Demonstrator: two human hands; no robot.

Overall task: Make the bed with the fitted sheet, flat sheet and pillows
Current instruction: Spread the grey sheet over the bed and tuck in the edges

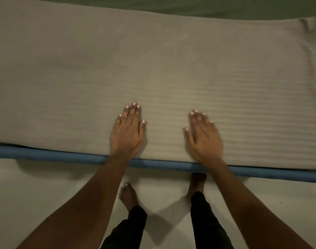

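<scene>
A beige striped sheet (pixel 153 69) lies spread flat over the bed, reaching from the near edge to the far side. My left hand (pixel 128 130) rests palm down on it near the front edge, fingers straight and together. My right hand (pixel 204 137) lies flat on the sheet a short way to the right, fingers straight and slightly blurred. Along the near side, a blue strip of the bed edge (pixel 45 154) shows below the sheet. The sheet's far right corner (pixel 306 24) has a small fold. No pillows are in view.
A green wall or surface (pixel 225 8) runs beyond the far edge of the bed. My bare feet (pixel 128 196) stand on a pale floor (pixel 36 191) close against the bed's near side.
</scene>
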